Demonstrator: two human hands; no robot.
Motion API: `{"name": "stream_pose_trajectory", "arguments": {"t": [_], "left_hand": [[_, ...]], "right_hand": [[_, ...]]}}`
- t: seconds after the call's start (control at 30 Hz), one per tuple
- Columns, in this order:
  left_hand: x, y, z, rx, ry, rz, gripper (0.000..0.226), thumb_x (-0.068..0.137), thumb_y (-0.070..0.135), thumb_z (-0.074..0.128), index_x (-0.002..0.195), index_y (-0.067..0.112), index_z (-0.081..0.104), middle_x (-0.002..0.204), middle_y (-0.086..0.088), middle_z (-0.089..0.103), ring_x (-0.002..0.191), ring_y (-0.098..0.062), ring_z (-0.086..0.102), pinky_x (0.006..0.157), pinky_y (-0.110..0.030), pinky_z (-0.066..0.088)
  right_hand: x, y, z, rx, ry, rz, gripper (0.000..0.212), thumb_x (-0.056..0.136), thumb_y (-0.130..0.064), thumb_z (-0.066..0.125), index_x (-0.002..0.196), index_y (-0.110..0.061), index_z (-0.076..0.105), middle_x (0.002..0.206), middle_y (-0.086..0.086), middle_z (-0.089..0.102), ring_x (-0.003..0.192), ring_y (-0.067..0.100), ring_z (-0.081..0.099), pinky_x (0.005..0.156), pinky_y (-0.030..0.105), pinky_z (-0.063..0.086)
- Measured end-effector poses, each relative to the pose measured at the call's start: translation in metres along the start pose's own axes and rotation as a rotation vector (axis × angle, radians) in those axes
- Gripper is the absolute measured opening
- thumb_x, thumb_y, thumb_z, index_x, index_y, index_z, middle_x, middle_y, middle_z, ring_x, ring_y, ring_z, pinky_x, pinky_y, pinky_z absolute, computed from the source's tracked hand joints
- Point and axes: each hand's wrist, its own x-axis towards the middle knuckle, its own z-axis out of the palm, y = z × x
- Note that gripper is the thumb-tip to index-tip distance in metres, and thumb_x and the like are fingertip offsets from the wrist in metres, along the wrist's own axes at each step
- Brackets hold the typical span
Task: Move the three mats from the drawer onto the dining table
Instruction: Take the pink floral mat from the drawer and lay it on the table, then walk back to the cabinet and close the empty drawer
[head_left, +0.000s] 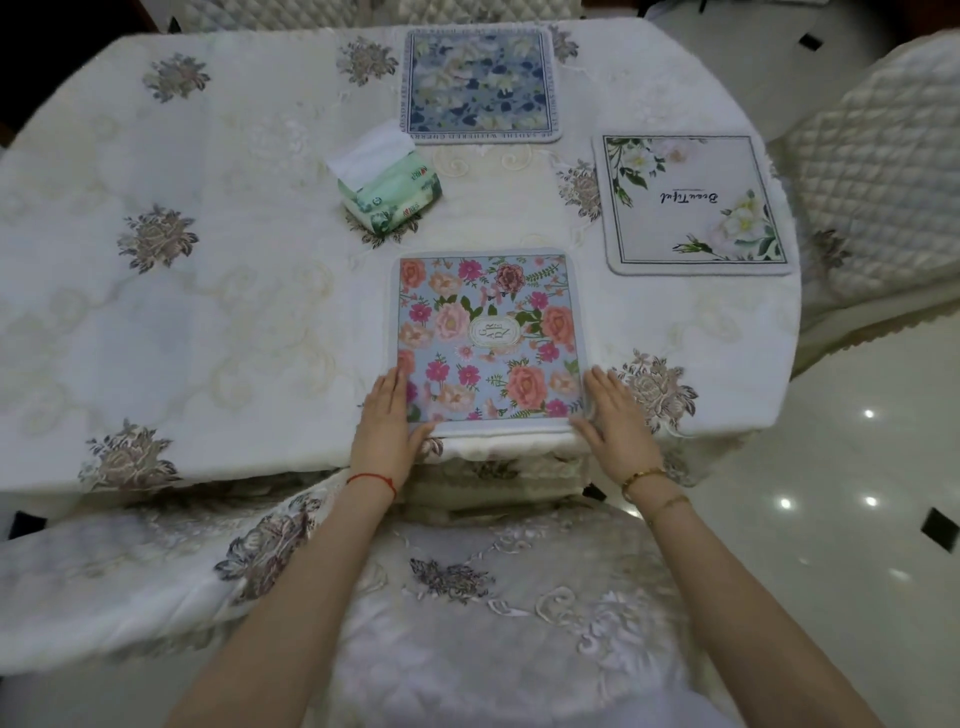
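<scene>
Left hand (387, 415) and right hand (615, 415) lie flat, open-fingered, flanking the pink-flowered mat (488, 338).

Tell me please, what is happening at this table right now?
A person is laying mats on a dining table covered with an embroidered cloth. Both hands lie flat on the near corners of the pink floral mat: left hand, right hand. The blue floral mat lies at the far side, the white flower mat to the right. A tissue pack stands between them. All three mats are on the table.
</scene>
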Motion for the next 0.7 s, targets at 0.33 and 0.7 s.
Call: {"name": "stream_pose_trajectory", "arguments": {"t": [0.33,0.7], "left_hand": [[-0.045,0.06,-0.023,0.027,0.077,0.31,0.045,0.095,0.034,0.054,0.135,0.016,0.049,0.136,-0.004,0.053,0.125,-0.022,0.048,0.107,-0.041,0.042],[-0.114,0.192,-0.001,0.104,0.072,0.518,0.038,0.092,0.027,0.059,0.128,0.015,0.055,0.122,-0.006,0.062,0.112,-0.023,0.057,0.097,-0.033,0.044]], "right_hand": [[-0.079,0.005,-0.041,0.152,0.237,0.007,0.048,0.095,-0.038,0.052,0.136,-0.013,0.048,0.135,0.007,0.054,0.127,0.024,0.045,0.107,0.04,0.038],[-0.225,0.102,-0.093,0.133,0.406,0.126,0.044,0.093,-0.039,0.048,0.126,-0.011,0.057,0.12,0.006,0.062,0.113,0.024,0.052,0.099,0.021,0.032]]}}
